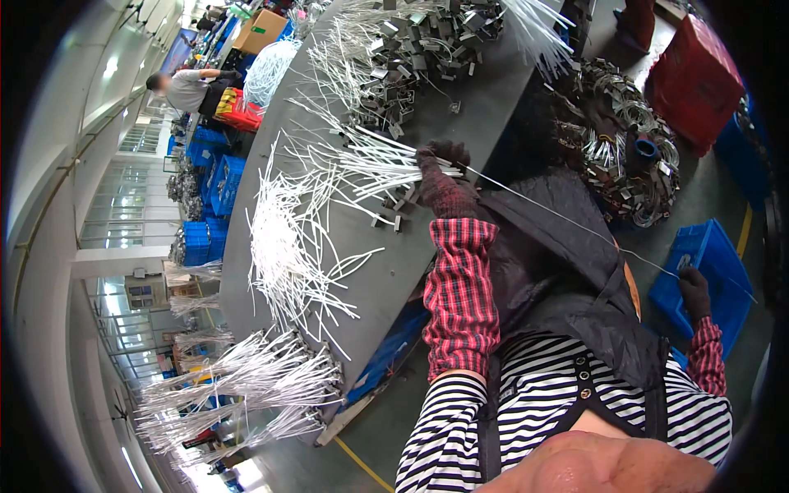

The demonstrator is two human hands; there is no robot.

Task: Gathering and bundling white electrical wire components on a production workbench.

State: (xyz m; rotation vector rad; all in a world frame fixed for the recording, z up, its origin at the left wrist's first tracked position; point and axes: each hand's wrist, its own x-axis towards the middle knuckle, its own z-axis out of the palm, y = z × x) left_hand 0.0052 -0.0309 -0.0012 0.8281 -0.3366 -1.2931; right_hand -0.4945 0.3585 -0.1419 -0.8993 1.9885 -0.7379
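Note:
My left hand, in a dark knit glove, is closed round a bundle of white wires over the grey table. Small dark metal-looking pieces lie just under that bundle. One thin pale wire runs taut from my left hand across my dark apron to my right. My right hand, also gloved, grips this wire out to the side, and a short end extends past it. The fingers of my right hand are small in the view, but look closed.
A loose heap of white wires covers part of the grey table. Dark blocks with wires are piled at its far end. A blue crate and a red bin stand at right. Another person works in the distance.

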